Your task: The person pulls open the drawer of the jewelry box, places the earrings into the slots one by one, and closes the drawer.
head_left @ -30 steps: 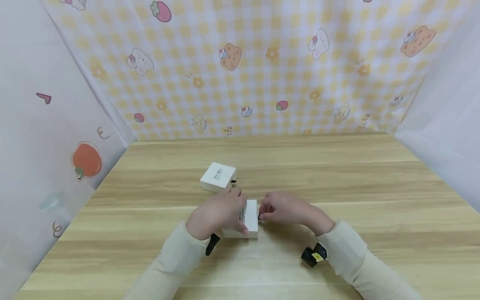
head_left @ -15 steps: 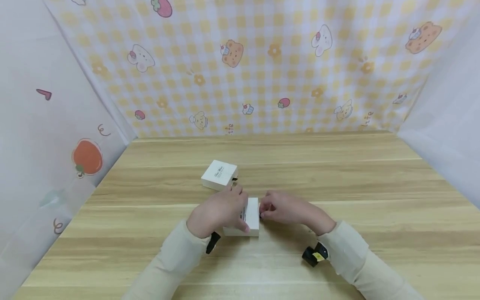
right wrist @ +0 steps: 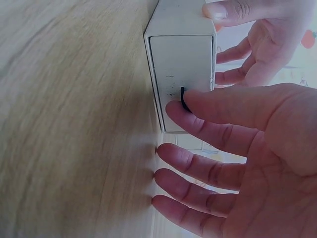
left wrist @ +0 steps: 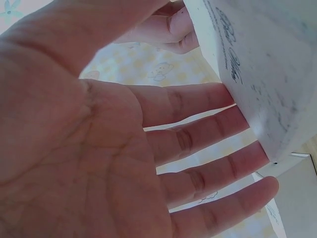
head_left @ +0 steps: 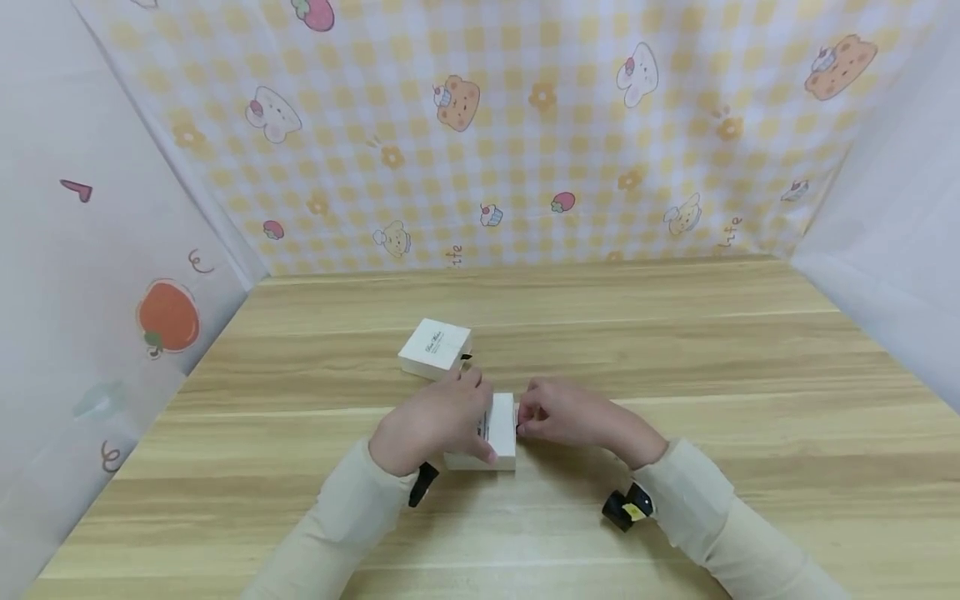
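A white drawer box (head_left: 504, 429) with dark script on its top lies on the table between my hands. My left hand (head_left: 435, 419) spans it from the left and holds it, thumb on the near side and fingers on the far side. In the right wrist view, the drawer front (right wrist: 181, 64) sits nearly flush in its sleeve. My right hand (head_left: 573, 414) pinches the black ribbon pull (right wrist: 184, 99) on that front between thumb and index finger. Its other fingers (right wrist: 190, 186) are spread beside the box, tips at the tabletop.
Behind the left hand stands a second white box (head_left: 435, 346) with similar script and a black ribbon tab on its right side. The wooden table (head_left: 675, 342) reaches back to a yellow checked cloth (head_left: 510, 150). A white printed cloth (head_left: 112, 250) hangs at the left.
The head view has shifted slightly. Both hands keep the same hold on the box and its ribbon, and neither box has visibly moved on the table.
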`<state>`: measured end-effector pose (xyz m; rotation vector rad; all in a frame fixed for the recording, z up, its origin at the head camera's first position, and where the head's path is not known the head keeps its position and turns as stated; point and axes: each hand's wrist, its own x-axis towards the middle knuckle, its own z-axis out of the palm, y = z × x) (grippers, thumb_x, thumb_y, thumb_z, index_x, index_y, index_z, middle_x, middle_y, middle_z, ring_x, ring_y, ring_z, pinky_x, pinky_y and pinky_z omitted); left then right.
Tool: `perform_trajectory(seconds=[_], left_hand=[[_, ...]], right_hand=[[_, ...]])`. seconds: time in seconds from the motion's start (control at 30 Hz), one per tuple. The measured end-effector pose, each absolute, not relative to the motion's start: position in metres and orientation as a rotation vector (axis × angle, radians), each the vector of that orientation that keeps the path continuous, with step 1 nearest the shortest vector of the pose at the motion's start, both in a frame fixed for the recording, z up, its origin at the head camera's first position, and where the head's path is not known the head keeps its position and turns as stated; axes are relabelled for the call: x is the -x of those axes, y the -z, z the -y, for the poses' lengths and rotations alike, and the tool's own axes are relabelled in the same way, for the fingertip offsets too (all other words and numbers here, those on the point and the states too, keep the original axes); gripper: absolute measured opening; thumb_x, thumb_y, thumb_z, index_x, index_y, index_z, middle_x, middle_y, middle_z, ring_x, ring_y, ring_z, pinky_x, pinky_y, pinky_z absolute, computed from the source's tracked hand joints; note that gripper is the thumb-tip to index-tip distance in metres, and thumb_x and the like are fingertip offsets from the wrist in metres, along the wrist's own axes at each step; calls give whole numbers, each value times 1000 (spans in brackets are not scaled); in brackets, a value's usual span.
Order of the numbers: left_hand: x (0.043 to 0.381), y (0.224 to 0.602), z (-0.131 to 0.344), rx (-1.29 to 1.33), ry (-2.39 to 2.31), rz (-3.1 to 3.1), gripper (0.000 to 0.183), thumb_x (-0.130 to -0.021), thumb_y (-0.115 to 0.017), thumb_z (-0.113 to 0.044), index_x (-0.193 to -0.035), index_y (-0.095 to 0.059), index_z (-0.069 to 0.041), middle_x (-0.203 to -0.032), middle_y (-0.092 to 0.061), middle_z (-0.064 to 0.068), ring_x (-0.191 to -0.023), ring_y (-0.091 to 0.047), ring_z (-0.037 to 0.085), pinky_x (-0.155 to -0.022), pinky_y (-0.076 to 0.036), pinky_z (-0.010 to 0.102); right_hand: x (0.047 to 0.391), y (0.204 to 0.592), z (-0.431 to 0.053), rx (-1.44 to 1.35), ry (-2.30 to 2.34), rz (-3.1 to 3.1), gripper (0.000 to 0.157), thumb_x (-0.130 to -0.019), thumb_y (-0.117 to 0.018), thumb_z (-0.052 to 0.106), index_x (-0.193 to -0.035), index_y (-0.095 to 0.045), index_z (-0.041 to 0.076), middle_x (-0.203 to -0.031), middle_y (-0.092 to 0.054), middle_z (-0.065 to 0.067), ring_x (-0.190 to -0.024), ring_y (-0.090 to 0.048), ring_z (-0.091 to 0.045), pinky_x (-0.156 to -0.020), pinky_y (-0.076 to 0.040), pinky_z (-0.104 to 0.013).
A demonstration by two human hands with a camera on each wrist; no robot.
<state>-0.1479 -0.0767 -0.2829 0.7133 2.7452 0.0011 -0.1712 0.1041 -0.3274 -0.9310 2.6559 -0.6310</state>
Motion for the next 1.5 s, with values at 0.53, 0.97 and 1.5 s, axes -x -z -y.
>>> perform_trajectory(seconds=[0.53,0.97,1.5], left_hand=[[149,284,76,-713,0,-2751,69,-69,-79,-44,-118,-55,-2,-109,-51,6,-95,-44,19,-87,-42,31],[150,283,76,-706,-21,-2746,71,-68,-79,-43,-119,-54,-1,-110,-51,6,-95,-44,19,-86,-42,31],[151,283,77,-700,-11,-2740,73,-69,-78,-45,-122,-53,-2,-115,-51,6,-97,-45,18,-88,-42,31]], right_hand=[[172,328,-103,919,623,-2680,14,-85,-66,13,-72,-61,15,-83,-53,2,-71,-47,-9,-63,-40,-23],[174,330,-105,955,627,-2678,13,-85,-66,13,-73,-62,16,-83,-55,3,-72,-48,-8,-64,-41,-22],[175,329,-106,979,602,-2673,13,-85,-65,12,-73,-62,15,-82,-54,3,-73,-48,-9,-66,-41,-22]])
